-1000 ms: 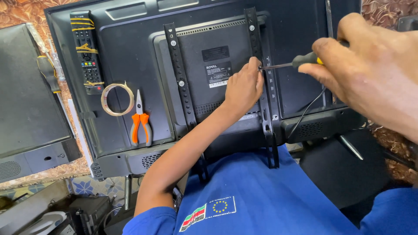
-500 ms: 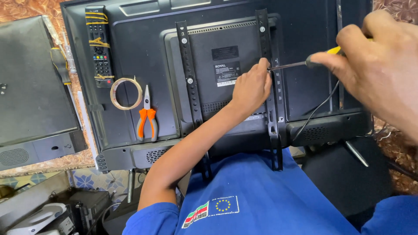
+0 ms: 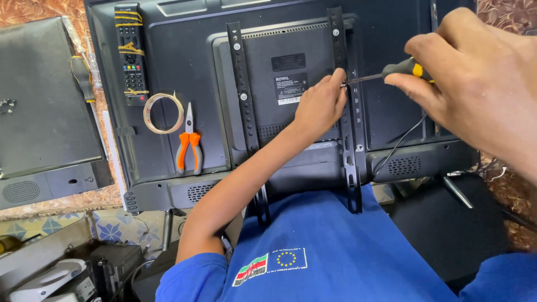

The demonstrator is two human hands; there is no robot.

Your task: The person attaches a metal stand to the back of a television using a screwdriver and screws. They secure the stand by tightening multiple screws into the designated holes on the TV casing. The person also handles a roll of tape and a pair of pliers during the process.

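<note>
Gripping a screwdriver (image 3: 391, 71) with a black and yellow handle, the right hand (image 3: 475, 84) is closing its fingers around it and pointing the shaft at the right mounting bracket (image 3: 344, 112) on the back of a black television (image 3: 184, 67) lying face down. The left hand (image 3: 321, 103) is pinching its fingertips together at the screwdriver's tip, against that bracket. Just left of it, a white rectangular label (image 3: 290, 89) is sitting under a smaller black one on the raised back panel. On the television's left part are lying a remote control (image 3: 130, 53) bound with yellow bands, a roll of tape (image 3: 163, 113) and orange-handled pliers (image 3: 189, 142).
</note>
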